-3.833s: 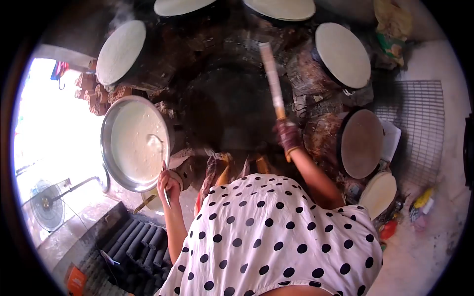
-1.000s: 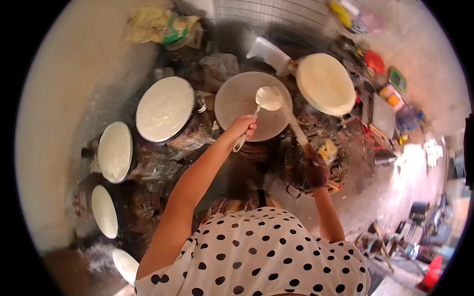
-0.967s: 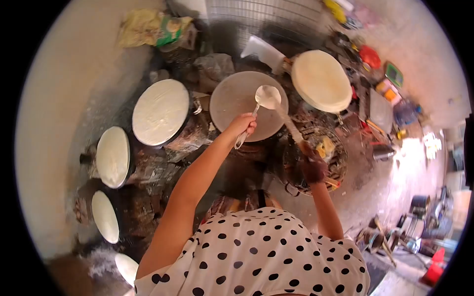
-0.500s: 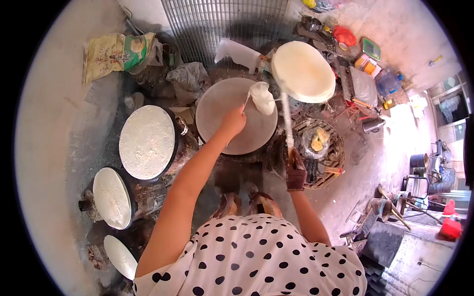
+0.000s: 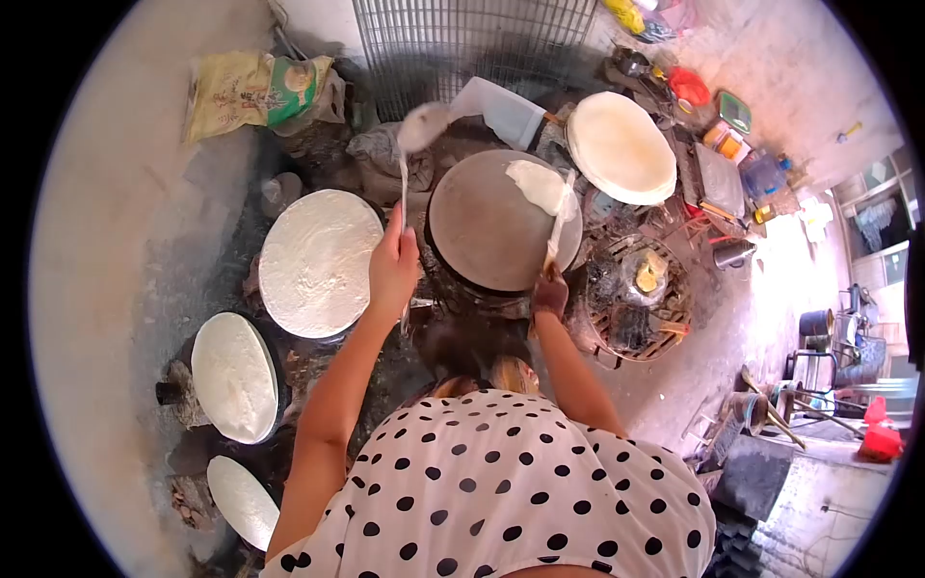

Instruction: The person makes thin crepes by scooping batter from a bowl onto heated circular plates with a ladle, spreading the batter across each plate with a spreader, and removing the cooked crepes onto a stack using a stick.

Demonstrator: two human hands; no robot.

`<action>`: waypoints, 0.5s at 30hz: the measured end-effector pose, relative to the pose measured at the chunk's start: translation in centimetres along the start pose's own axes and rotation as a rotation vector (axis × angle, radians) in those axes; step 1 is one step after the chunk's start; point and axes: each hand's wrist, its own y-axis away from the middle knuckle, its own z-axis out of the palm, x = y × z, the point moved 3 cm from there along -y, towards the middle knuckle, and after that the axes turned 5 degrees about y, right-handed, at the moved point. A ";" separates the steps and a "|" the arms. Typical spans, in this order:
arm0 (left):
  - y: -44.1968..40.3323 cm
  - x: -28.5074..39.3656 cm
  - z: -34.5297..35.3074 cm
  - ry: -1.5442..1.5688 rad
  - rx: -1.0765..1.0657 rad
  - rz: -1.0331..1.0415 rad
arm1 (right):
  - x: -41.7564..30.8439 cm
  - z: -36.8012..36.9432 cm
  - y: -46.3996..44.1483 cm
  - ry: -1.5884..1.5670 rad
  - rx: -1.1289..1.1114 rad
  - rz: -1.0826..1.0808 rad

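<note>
My left hand [image 5: 395,270] is closed around the handle of a ladle [image 5: 424,125], its bowl raised beyond the left edge of a round griddle [image 5: 477,231]. In my right hand [image 5: 550,292], which wears a dark glove, is a batter-coated spreader [image 5: 559,226]. The far end of the spreader meets a pool of pale batter [image 5: 536,186] at the upper right of the griddle. Most of the griddle surface is bare and grey-brown.
Left of me, three more griddles carry pale rounds, the nearest batter round [image 5: 318,260] among them. A stack of thin pancakes [image 5: 621,146] lies at the upper right. A round slatted basket [image 5: 665,318] holds a bagged yellow item. A metal grate [image 5: 472,48] stands behind.
The ladle has swung left and up, away from the griddle, leaving batter on it. My right hand has brought the spreader left, over the griddle and onto the batter. The view has shifted slightly.
</note>
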 end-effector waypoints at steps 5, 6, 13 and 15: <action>6.9 -3.8 -2.7 0.522 -0.285 -0.518 | -10.2 -2.8 -3.7 0.184 -0.169 0.012; 8.5 -5.1 -3.5 0.547 -0.300 -0.539 | -9.1 -3.7 -3.9 -0.133 -0.225 0.150; 16.0 -6.9 -7.1 0.695 -0.208 -0.654 | -9.3 -4.4 -4.7 0.244 -0.106 0.165; 17.1 -7.7 -7.3 0.768 -0.151 -0.676 | -10.7 -3.1 -6.0 0.283 -0.123 0.159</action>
